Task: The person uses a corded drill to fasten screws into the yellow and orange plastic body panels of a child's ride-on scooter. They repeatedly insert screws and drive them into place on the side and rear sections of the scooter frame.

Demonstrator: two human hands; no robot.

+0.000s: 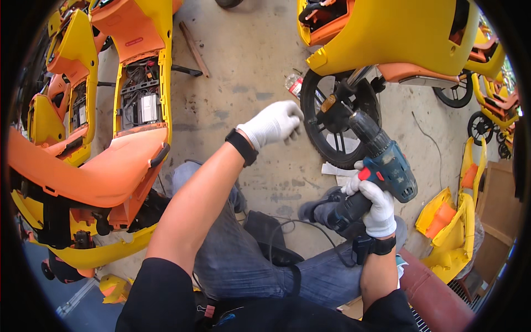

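Observation:
My right hand (375,200), in a white glove, is wrapped round the handle of a blue and black cordless drill (390,163). The drill tilts up and left, and its chuck end overlaps the view of a black scooter wheel (315,124); whether the bit touches anything I cannot tell. Left of that wheel, my left hand (275,123), also gloved, hangs in the air with its fingers curled in. Its slightly blurred fingertips hide whatever may be in them. A yellow and orange scooter body (398,39) rises above the wheel.
At left stand yellow and orange scooters with an open compartment (142,97) of wiring. A wooden stick (193,50) and a plastic bottle (293,84) lie on the concrete floor. Loose yellow panels (459,238) and a brown board (500,205) are at right, near a dark red beam (434,293).

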